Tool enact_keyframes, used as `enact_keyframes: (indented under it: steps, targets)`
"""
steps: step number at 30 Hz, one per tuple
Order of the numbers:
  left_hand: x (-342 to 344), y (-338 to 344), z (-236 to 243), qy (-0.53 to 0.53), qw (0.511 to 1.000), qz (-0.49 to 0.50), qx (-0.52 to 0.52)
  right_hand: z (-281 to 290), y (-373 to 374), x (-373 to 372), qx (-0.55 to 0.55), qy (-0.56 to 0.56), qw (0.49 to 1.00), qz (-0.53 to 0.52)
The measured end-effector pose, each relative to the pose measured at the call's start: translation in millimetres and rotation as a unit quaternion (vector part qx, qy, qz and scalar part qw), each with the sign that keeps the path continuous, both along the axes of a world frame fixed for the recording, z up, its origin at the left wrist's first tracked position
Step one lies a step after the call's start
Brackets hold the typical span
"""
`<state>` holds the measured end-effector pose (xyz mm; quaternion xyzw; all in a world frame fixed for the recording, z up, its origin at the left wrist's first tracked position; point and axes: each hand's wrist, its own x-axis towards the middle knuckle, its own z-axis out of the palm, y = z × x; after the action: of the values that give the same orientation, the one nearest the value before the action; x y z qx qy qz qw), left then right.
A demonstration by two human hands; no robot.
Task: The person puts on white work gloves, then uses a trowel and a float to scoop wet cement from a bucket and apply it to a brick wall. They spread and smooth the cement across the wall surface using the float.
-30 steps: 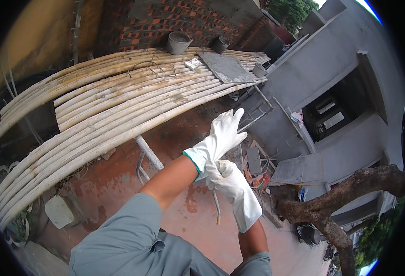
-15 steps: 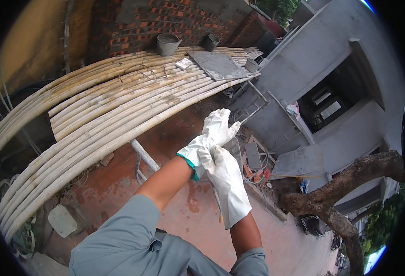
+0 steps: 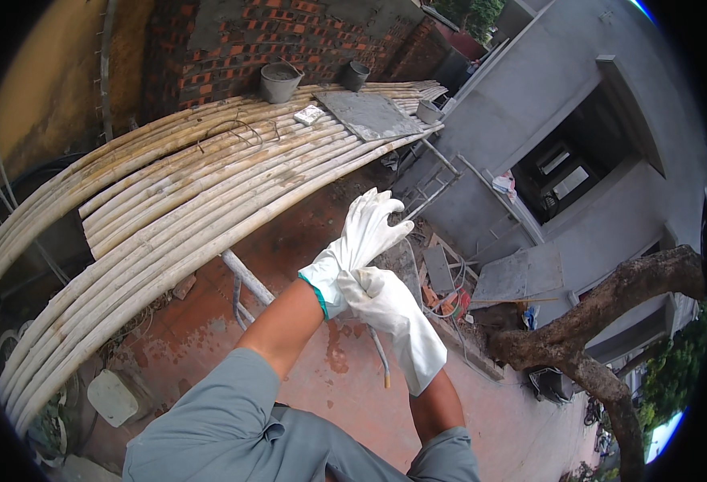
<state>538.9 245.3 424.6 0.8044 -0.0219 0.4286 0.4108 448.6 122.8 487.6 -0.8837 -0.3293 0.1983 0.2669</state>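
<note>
A grey wall [image 3: 530,88] rises beyond and to the right of the right hand's grip [image 3: 376,296]. A platform of pale poles [image 3: 225,193] spreads to the grip's left and beyond it, its near edge slanting past the left hand [image 3: 363,234], apart from it. Reddish paving [image 3: 490,426] lies below the grip, and a thick tree limb [image 3: 562,345] bends well to its right. The right glove [image 3: 416,344] runs from the grip back along the forearm. The left glove [image 3: 339,255], white with a teal rim [image 3: 315,291], is on the left hand just beyond the grip; its fingers are spread and hold nothing. The grip itself is narrowed onto the left glove's wrist, pinching loose material. Both gloves look light, soft and perhaps slippery; the slack cuff seems the best hold. The arms have most room between platform edge and limb, though a thin pipe [image 3: 379,353] shows just below the grip.
</note>
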Motion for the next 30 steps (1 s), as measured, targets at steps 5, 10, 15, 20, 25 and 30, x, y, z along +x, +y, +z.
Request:
enact_keyframes:
  steps: [5,10,15,20,25,30]
  targets:
    - [13,22,7,0.147,0.932,-0.194,-0.269,-11,-3,-15,-0.011,0.087,0.996,0.023]
    - [24,36,21,-0.022,0.778,-0.360,-0.515,-32,-4,-5,0.320,0.110,0.922,-0.188]
    - [8,6,38,-0.083,0.591,-0.456,-0.660,-70,16,27,0.409,0.079,0.903,-0.100]
    - [-3,13,38,-0.082,0.507,-0.423,-0.747,-97,20,32,0.497,0.170,0.846,-0.088]
    - [-9,16,30,-0.092,0.463,-0.447,-0.760,-89,9,21,0.457,0.200,0.858,-0.123]
    - [-15,20,26,-0.158,0.481,-0.468,-0.724,-70,8,3,0.423,0.154,0.885,-0.116]
